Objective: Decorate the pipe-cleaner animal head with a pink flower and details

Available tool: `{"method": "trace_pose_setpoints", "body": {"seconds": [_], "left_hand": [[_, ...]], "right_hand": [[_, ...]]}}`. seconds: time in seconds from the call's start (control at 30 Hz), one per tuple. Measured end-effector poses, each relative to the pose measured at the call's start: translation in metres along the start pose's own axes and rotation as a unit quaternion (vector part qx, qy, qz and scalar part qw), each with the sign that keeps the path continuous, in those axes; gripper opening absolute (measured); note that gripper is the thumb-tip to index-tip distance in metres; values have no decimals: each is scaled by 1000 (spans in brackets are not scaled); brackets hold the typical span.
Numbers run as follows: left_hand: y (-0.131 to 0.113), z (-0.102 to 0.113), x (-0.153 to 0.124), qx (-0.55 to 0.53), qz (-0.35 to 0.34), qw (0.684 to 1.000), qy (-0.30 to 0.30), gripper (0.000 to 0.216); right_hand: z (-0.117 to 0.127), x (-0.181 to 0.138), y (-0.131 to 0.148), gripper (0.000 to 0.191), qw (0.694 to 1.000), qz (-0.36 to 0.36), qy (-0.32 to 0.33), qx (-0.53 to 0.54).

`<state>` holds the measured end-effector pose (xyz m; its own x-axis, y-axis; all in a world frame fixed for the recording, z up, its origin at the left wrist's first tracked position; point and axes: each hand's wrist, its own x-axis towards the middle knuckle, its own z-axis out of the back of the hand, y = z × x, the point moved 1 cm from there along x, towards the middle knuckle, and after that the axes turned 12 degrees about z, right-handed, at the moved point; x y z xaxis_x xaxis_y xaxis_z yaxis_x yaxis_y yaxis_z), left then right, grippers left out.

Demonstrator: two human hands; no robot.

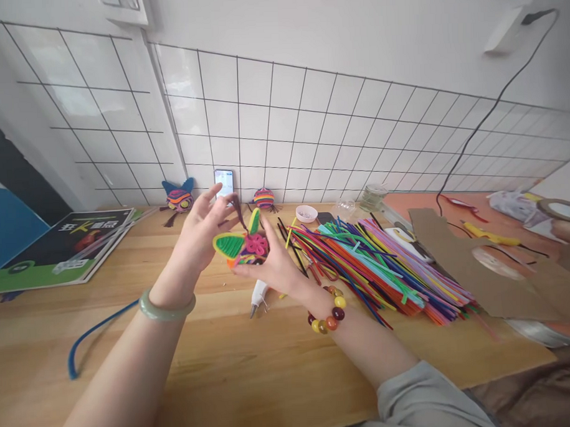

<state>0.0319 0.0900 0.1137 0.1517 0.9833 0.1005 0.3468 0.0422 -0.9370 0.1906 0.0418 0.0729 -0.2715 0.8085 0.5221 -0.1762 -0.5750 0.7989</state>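
Observation:
Both hands hold up a small pipe-cleaner figure (245, 245) above the wooden table (225, 365). It has green ear-like spirals, a pink swirl and an orange and purple body. My right hand (277, 263) cups it from below and behind, fingers closed on it. My left hand (202, 232) is at its left side, thumb and forefinger pinching a dark pipe-cleaner strand at its top, other fingers spread. A green bangle is on my left wrist, a beaded bracelet on my right.
A big pile of coloured pipe cleaners (375, 266) lies to the right. A glue gun (258, 295) lies under the hands. A blue pipe cleaner (95, 332), a book (62, 246), two finished figures (179, 198) (264, 198), a phone (223, 181) and cardboard (464, 251) surround them.

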Motion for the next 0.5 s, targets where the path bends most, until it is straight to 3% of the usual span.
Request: {"method": "trace_pose_setpoints", "body": {"seconds": [0.07,0.17,0.27,0.33,0.4,0.5], "left_hand": [[9,5,5,-4,75,996,40,76],[24,3,7,56,142,982,112,82],[40,-11,2,91,192,965,155,65],[49,-22,-1,59,204,960,181,55],[55,-29,-2,26,200,962,186,47],[56,-28,0,-4,175,975,137,38]], "right_hand": [[7,3,-5,114,991,28,-71,-112],[18,6,-10,114,967,53,-125,-217],[24,8,-13,108,955,60,-147,-250],[23,8,-15,106,948,66,-155,-269],[17,7,-17,107,940,75,-156,-294],[6,3,-14,111,937,102,-113,-315]]}}
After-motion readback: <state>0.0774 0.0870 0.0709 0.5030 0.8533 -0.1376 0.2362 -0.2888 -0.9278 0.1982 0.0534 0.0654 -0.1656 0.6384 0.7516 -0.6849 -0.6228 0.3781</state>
